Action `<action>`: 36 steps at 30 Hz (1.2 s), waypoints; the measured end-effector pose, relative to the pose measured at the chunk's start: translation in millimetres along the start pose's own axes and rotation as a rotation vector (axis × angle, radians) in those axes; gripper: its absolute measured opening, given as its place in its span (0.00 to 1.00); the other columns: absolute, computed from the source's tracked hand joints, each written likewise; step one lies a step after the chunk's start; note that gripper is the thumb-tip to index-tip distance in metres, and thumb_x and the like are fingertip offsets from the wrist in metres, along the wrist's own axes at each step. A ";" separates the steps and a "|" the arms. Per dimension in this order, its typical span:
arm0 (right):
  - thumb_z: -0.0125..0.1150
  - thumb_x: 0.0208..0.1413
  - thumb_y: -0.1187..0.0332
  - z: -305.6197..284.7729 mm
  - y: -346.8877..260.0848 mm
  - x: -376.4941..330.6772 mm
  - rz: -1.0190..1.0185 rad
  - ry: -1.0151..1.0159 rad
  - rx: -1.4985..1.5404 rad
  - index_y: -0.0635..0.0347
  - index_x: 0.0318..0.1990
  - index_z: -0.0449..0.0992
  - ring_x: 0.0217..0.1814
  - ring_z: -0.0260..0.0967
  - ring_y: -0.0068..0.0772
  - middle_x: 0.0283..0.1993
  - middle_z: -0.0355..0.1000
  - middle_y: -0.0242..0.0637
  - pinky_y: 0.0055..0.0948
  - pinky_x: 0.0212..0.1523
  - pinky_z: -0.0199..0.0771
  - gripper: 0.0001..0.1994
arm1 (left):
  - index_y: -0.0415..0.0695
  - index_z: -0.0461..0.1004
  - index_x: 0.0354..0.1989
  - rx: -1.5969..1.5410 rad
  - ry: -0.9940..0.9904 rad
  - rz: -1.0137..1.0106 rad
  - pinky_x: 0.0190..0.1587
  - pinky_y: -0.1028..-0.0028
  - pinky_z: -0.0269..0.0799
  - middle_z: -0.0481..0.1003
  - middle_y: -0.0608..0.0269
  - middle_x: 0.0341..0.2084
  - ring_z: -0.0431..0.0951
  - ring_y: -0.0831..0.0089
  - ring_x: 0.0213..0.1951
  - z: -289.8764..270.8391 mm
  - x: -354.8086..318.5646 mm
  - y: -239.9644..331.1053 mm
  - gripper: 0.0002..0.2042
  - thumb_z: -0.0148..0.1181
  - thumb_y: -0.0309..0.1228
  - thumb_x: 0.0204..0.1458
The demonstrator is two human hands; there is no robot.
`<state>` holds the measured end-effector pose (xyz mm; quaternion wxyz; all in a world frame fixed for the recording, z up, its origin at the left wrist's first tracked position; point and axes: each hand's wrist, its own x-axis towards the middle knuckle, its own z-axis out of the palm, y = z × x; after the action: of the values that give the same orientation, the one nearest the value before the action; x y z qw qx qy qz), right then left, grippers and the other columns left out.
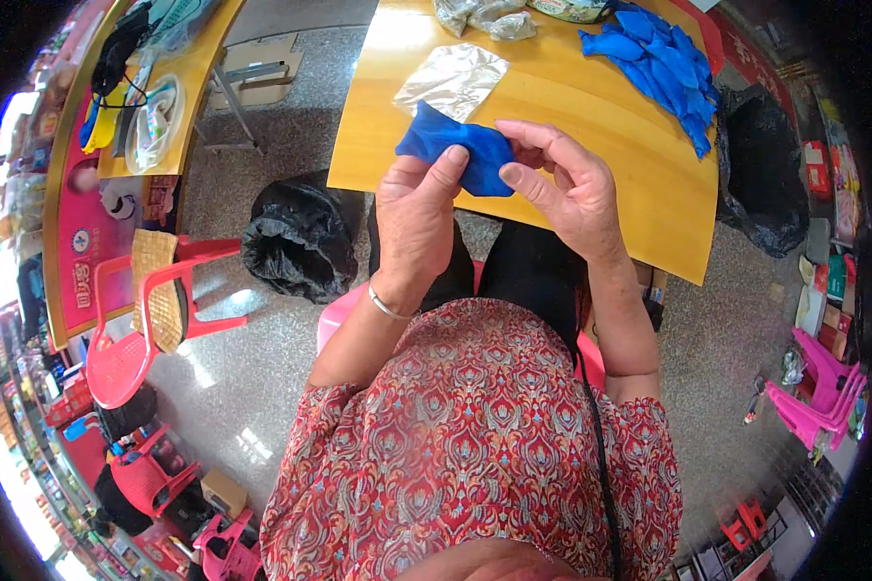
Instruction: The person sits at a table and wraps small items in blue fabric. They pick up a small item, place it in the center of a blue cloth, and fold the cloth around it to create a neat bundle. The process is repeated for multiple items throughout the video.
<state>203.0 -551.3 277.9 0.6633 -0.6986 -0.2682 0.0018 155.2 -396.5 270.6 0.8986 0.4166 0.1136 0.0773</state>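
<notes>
A small piece of blue cloth (475,153), folded or bunched, is held up over the near part of the yellow table. My left hand (419,198) grips it at its left side, thumb pressed on top and fingers underneath. At the cloth's right edge, my right hand (567,189) has its thumb and curled fingers around the fabric; part of that hold is hidden. A clear plastic bag (452,79) lies flat just beyond the cloth. At the table's far right, a heap of similar blue cloth pieces (654,68) spreads toward the edge.
The yellow table (639,203) ends near my lap. More plastic packaging (484,15) sits at its far side. A black bin bag (300,242) stands open on the floor at left, another (763,169) at right. A red plastic chair (131,353) stands left.
</notes>
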 end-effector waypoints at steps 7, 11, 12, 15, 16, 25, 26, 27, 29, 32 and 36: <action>0.65 0.48 0.77 8.5 -10.0 -14.4 -0.021 0.122 0.021 0.61 0.47 0.75 0.37 0.71 0.25 0.37 0.73 0.35 0.22 0.41 0.71 0.17 | 0.37 0.69 0.48 -0.028 -0.112 0.050 0.52 0.71 0.68 0.74 0.60 0.43 0.73 0.72 0.46 -5.4 -10.7 -3.0 0.15 0.57 0.19 0.52; 0.64 0.46 0.79 1.5 -12.7 -10.7 -0.263 0.138 -0.322 0.59 0.46 0.76 0.35 0.72 0.31 0.36 0.73 0.38 0.24 0.38 0.71 0.17 | 0.36 0.67 0.50 -0.023 -0.111 0.072 0.51 0.66 0.70 0.73 0.54 0.45 0.73 0.67 0.47 -17.4 -4.4 5.4 0.13 0.50 0.29 0.59; 0.63 0.46 0.80 -1.4 -11.1 -9.6 -0.279 0.107 -0.350 0.59 0.46 0.76 0.36 0.71 0.33 0.36 0.73 0.38 0.26 0.39 0.71 0.17 | 0.36 0.68 0.50 -0.048 -0.123 0.073 0.51 0.65 0.71 0.73 0.53 0.45 0.74 0.66 0.47 -22.9 -0.8 9.9 0.14 0.48 0.32 0.60; 0.61 0.45 0.80 -9.3 -3.3 -5.9 -0.322 -0.004 -0.444 0.58 0.45 0.76 0.38 0.69 0.39 0.36 0.72 0.37 0.32 0.41 0.68 0.17 | 0.35 0.69 0.48 0.335 -0.094 0.185 0.50 0.69 0.70 0.74 0.54 0.42 0.74 0.69 0.45 -27.1 0.8 24.1 0.13 0.46 0.31 0.61; 0.60 0.45 0.80 -10.8 -0.7 -5.1 -0.332 -0.051 -0.483 0.57 0.46 0.76 0.39 0.68 0.40 0.36 0.72 0.37 0.33 0.42 0.67 0.17 | 0.35 0.70 0.47 0.521 -0.090 0.217 0.50 0.71 0.70 0.74 0.55 0.42 0.74 0.71 0.45 -26.2 1.1 27.5 0.12 0.49 0.28 0.60; 0.56 0.45 0.75 3.9 13.9 -7.4 -0.388 -0.114 -0.616 0.56 0.46 0.75 0.41 0.66 0.41 0.35 0.69 0.35 0.36 0.44 0.63 0.17 | 0.37 0.74 0.40 0.747 -0.267 -0.004 0.39 0.80 0.70 0.76 0.65 0.33 0.74 0.82 0.35 -39.3 -17.7 -1.5 0.08 0.60 0.25 0.53; 0.56 0.44 0.75 4.9 15.2 -8.8 -0.384 -0.115 -0.633 0.56 0.46 0.75 0.41 0.66 0.41 0.35 0.69 0.35 0.36 0.44 0.63 0.17 | 0.37 0.74 0.40 0.748 -0.258 0.039 0.37 0.79 0.71 0.76 0.63 0.32 0.75 0.81 0.34 -41.1 -21.1 -5.2 0.09 0.60 0.26 0.53; 0.57 0.45 0.75 5.2 16.9 -8.3 -0.372 -0.139 -0.606 0.56 0.45 0.75 0.41 0.66 0.40 0.35 0.69 0.35 0.36 0.44 0.64 0.17 | 0.36 0.74 0.39 0.714 -0.235 0.032 0.37 0.79 0.71 0.76 0.63 0.32 0.75 0.81 0.33 -41.6 -22.1 -8.8 0.08 0.60 0.26 0.53; 0.57 0.45 0.76 5.5 20.6 -6.5 -0.346 -0.187 -0.550 0.56 0.45 0.75 0.41 0.66 0.40 0.35 0.70 0.36 0.36 0.43 0.64 0.16 | 0.34 0.74 0.37 1.003 -0.257 0.251 0.35 0.79 0.71 0.76 0.63 0.30 0.75 0.81 0.32 -42.2 -18.2 -10.2 0.07 0.60 0.25 0.53; 0.59 0.47 0.75 2.3 21.4 7.4 -0.375 -0.142 -0.551 0.57 0.44 0.75 0.43 0.67 0.42 0.37 0.71 0.37 0.37 0.45 0.66 0.14 | 0.34 0.74 0.36 0.920 -0.116 0.176 0.32 0.78 0.70 0.76 0.65 0.26 0.74 0.81 0.29 -39.6 -6.5 -11.0 0.06 0.57 0.24 0.54; 0.61 0.48 0.72 -25.2 53.9 54.8 -0.219 0.112 -0.571 0.57 0.45 0.75 0.48 0.67 0.45 0.43 0.72 0.38 0.37 0.50 0.66 0.14 | 0.34 0.74 0.36 0.732 -0.011 0.050 0.30 0.80 0.69 0.75 0.67 0.23 0.72 0.83 0.26 -42.0 12.3 -21.4 0.06 0.55 0.25 0.55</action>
<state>279.0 -552.7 250.4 0.4505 -0.8227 -0.2943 -0.1836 156.8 -376.6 226.1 0.6885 0.7137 0.1188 0.0510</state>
